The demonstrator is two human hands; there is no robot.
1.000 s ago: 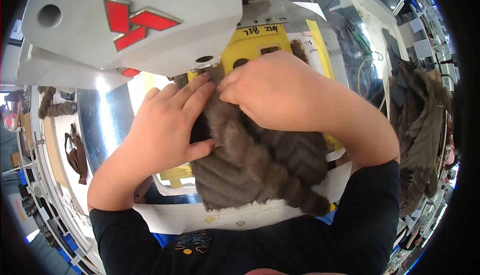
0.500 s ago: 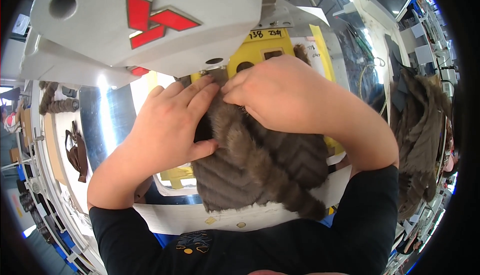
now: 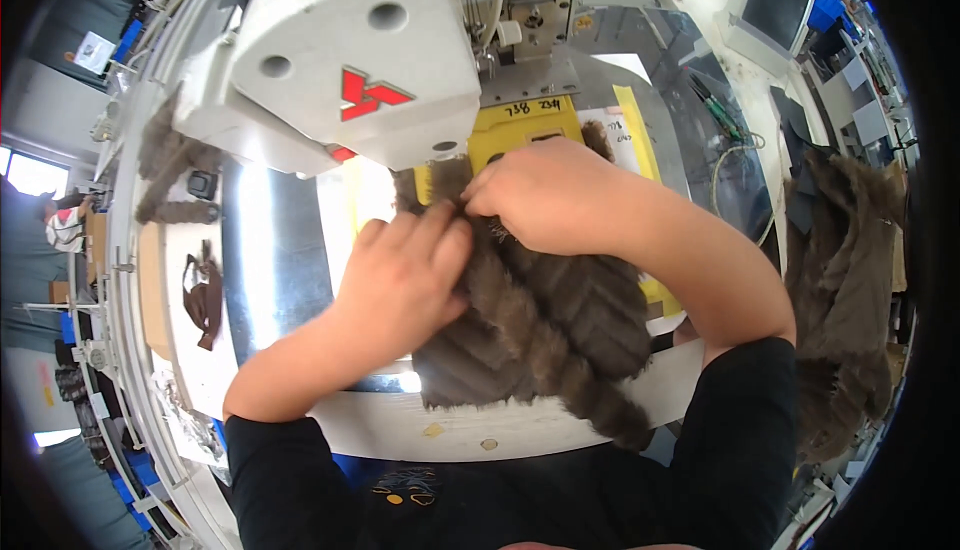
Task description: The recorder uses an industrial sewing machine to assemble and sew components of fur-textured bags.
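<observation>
A brown fur piece (image 3: 468, 355) with a chevron pattern lies beneath my hands. Over it a fluffy fur strip (image 3: 535, 335) runs slantwise from my fingers to the near right. My right hand (image 3: 560, 195) pinches the strip's far end, its fingertips closed together beside the yellow template (image 3: 525, 125). Against the strip's left side, my left hand (image 3: 405, 275) is bent, its fingers curled onto the fur and its thumb partly hidden. Both sets of fingertips nearly meet. What lies under the right palm is hidden.
A white sewing machine head (image 3: 350, 60) with a red emblem looms just beyond my left hand. Green-handled tools (image 3: 722, 115) lie at the far right. More brown fur (image 3: 845, 260) hangs at the right. A small monitor (image 3: 770, 10) stands behind. Fur strips (image 3: 175, 170) lie left.
My left hand has drawn toward me and its spread fingers have curled in on the fur. My right hand keeps its pinch, almost in place. The view has shifted, showing more of the machine.
</observation>
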